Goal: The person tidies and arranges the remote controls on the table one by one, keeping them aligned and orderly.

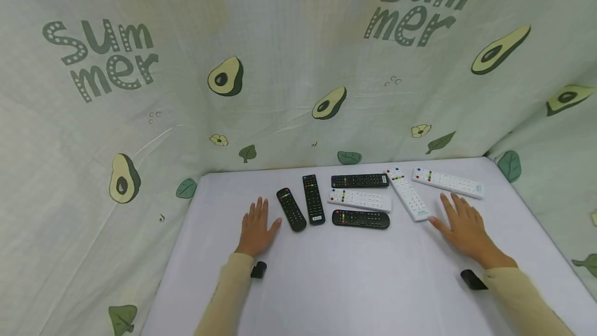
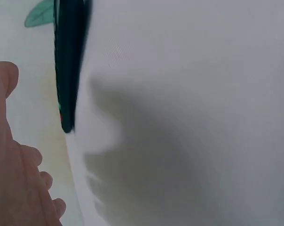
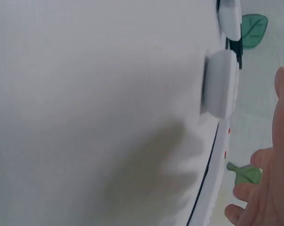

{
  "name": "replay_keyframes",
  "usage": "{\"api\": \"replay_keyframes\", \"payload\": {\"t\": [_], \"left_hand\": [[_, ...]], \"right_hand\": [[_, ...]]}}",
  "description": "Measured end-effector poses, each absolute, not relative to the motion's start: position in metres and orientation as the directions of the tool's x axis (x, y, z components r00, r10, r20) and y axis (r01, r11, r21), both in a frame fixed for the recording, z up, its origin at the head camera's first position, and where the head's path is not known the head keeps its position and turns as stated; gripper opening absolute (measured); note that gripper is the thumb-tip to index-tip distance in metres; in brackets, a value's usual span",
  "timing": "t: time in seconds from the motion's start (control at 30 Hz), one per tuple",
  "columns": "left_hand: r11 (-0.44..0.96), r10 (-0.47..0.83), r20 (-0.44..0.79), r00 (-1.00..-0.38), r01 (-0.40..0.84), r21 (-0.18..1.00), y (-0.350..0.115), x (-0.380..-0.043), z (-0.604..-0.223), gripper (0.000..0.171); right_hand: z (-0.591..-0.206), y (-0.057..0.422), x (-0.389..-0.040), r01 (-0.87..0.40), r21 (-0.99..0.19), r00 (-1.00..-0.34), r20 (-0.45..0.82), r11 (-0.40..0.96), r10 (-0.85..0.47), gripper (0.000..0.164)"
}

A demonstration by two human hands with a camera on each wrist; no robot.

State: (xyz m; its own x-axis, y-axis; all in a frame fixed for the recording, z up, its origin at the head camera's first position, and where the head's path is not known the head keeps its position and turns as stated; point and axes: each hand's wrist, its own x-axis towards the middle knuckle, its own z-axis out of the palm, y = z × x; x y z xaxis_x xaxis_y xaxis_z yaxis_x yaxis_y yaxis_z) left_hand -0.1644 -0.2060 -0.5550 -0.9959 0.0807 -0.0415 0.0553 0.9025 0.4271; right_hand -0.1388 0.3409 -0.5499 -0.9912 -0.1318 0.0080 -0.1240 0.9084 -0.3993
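Note:
My left hand [image 1: 258,228] is spread with straight fingers over the left part of the table, holding nothing. A short black remote control [image 1: 291,209] lies tilted just right of its thumb, with a longer black remote [image 1: 314,199] beyond. My right hand [image 1: 468,232], fingers spread, also holds nothing. Its thumb is near the lower end of a slanted white remote [image 1: 407,194]; another white remote [image 1: 449,182] lies past its fingertips. Between the hands, a black remote [image 1: 359,180], a white remote [image 1: 360,200] and a rounded black remote [image 1: 361,219] form a stack of rows. Shadows of both hands fall on the cloth in the wrist views.
The remotes lie on a white-covered table [image 1: 364,284], towards its back edge. Behind and beside it hangs a pale curtain [image 1: 280,25] printed with avocados, leaves and lettering. Dark wrist devices [image 1: 258,269] show by the sleeves.

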Motion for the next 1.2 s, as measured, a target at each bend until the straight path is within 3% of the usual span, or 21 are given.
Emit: {"api": "replay_keyframes", "payload": {"t": [0.53, 0.83, 1.2], "left_hand": [[0.812, 0.239, 0.194, -0.951, 0.305, 0.497, -0.138, -0.154, -0.54, 0.066], [0.782, 0.306, 0.211, -0.928, 0.371, 0.501, -0.105, -0.146, -0.535, 0.059], [0.699, 0.38, 0.174, -0.908, 0.405, 0.59, -0.072, -0.135, -0.541, 0.053]], "right_hand": [[-0.533, 0.27, -0.127, -0.205, -0.45, -0.973, 0.19, 0.869, -0.132, 0.066], [-0.534, 0.238, -0.121, -0.271, -0.515, -0.954, 0.256, 0.813, -0.156, 0.055], [-0.544, 0.218, -0.12, -0.264, -0.588, -0.962, 0.219, 0.764, -0.164, 0.051]]}}
